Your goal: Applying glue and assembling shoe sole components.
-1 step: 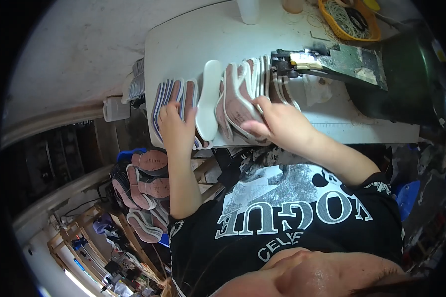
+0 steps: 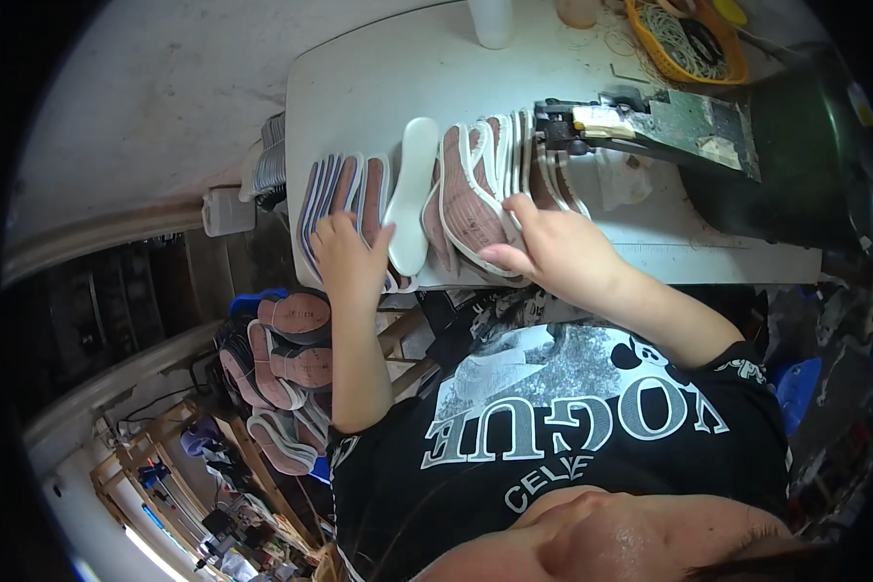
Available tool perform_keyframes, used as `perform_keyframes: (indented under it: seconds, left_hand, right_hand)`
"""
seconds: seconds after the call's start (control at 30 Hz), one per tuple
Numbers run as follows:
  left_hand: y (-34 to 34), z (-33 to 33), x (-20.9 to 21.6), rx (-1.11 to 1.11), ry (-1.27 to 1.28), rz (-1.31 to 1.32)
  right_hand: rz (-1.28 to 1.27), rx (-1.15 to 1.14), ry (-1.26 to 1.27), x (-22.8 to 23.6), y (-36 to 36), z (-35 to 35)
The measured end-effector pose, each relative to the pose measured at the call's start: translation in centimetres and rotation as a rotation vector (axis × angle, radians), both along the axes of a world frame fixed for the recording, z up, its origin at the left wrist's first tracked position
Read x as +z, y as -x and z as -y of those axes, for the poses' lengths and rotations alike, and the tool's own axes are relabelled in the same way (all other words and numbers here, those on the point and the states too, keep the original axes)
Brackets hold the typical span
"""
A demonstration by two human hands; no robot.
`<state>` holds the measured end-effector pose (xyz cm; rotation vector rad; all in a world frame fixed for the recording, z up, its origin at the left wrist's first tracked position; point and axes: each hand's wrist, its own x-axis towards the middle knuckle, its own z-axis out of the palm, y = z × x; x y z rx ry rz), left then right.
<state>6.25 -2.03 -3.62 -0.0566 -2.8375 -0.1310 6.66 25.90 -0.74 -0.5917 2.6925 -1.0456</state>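
Pink-brown shoe insoles with pale rims stand in two rows along the near part of the white table (image 2: 359, 87). At the left row of insoles (image 2: 375, 194), my left hand (image 2: 349, 257) lies over the near ends, fingers resting on them and thumb held apart. My right hand (image 2: 563, 242) has thumb and forefinger on the right edge of the front insole (image 2: 470, 209) of the right row. Between the rows a plain white insole (image 2: 412, 194) lies face up. My right palm is hidden.
A dark green machine (image 2: 708, 136) reaches over the table from the right. A yellow basket (image 2: 674, 63) of cords and a white cup (image 2: 492, 24) are at the back. Bundled insoles (image 2: 296, 364) fill a blue container lower left. A white jug (image 2: 228, 211) stands left of the table.
My left hand has drawn slightly nearer, its thumb pointing farther right. My right hand has shifted a little nearer, and the front insole beside it has turned slightly.
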Motion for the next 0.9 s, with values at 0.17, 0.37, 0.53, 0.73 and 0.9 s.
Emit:
perform_keyframes:
  seconds: [0.17,0.37,0.53,0.73,0.9]
  left_hand:
    - [-2.5,1.1,-3.4,0.096,0.097,0.184]
    - [-0.2,1.7,-3.5,0.169,0.163,0.291]
    - [0.7,2.2,-3.0,0.034,0.234,0.355]
    - [2.4,3.1,-1.5,-0.087,0.167,0.403]
    - [1.9,1.8,-1.0,-0.127,0.285,0.465]
  right_hand:
    - [0.118,0.053,0.119,-0.8,-1.3,-2.6]
    - [0.386,0.086,0.236,-0.1,-2.9,-3.1]
    - [0.485,0.072,0.267,-0.2,-3.7,-3.6]
    - [0.472,0.001,0.322,-0.3,-3.7,-4.7]
    - [0.502,-0.030,0.363,-0.1,-3.4,-5.2]
